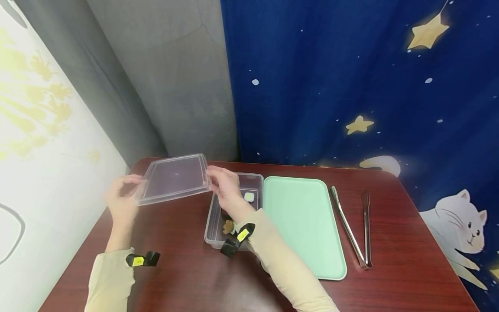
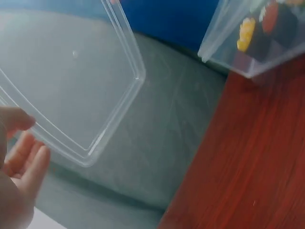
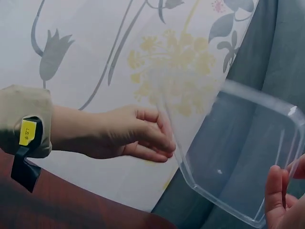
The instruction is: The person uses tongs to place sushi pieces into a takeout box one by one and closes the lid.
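A clear plastic lid (image 1: 175, 177) is held tilted in the air above the table's far left part. My left hand (image 1: 124, 197) pinches its left edge, thumb and fingers at the rim in the left wrist view. On the opposite edge, my right hand (image 1: 227, 186) grips the lid near a corner. Under the right forearm stands a clear plastic box (image 1: 212, 229), uncovered and partly hidden by that arm. Inside it are small sushi-like pieces, among them a white one with a yellow top (image 1: 249, 197) and a brown one (image 1: 228, 226).
Right of the box lies a light green tray (image 1: 304, 225). Beyond it, metal tongs (image 1: 352, 238) rest spread on the dark red table (image 1: 405, 260). A grey curtain (image 1: 175, 78) and a blue starry curtain (image 1: 288, 108) hang behind the table.
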The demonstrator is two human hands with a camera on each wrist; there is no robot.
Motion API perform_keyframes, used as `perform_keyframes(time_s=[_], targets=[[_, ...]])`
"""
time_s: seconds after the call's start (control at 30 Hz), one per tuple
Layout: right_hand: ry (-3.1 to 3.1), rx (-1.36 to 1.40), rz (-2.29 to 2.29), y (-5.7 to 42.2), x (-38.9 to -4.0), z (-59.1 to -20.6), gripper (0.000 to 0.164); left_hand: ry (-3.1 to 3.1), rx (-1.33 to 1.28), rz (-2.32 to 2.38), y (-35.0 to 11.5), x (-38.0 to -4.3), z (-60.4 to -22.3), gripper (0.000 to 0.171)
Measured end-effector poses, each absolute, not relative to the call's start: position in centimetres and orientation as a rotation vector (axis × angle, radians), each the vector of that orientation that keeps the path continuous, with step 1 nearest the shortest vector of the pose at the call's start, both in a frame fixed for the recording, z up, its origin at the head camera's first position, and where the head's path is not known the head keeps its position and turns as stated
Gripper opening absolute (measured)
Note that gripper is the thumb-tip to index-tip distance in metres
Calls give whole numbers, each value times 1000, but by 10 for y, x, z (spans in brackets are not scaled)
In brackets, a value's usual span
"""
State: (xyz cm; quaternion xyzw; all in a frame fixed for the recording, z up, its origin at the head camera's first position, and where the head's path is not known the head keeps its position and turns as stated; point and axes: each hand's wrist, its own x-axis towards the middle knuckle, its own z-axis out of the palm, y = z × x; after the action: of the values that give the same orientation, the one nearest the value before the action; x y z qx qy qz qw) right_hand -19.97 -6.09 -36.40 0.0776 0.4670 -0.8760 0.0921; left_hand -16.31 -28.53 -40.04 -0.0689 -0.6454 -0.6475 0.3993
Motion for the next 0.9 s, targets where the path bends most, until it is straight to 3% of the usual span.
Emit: perform_keyframes(time_s=[0.2,0.4,0.9], targets=[[1458,257,-2591,-48,-196,-364,31,-1574,213,-2143,-272,-161,-396,15],[1552,171,-2620,-28,-190,-365,35,-1272,116,-2730,-258,-156,-387,21],[1775,142,-2674,35,-172,-389,36,-1875,167,-2305,-197,-169,-405,29]])
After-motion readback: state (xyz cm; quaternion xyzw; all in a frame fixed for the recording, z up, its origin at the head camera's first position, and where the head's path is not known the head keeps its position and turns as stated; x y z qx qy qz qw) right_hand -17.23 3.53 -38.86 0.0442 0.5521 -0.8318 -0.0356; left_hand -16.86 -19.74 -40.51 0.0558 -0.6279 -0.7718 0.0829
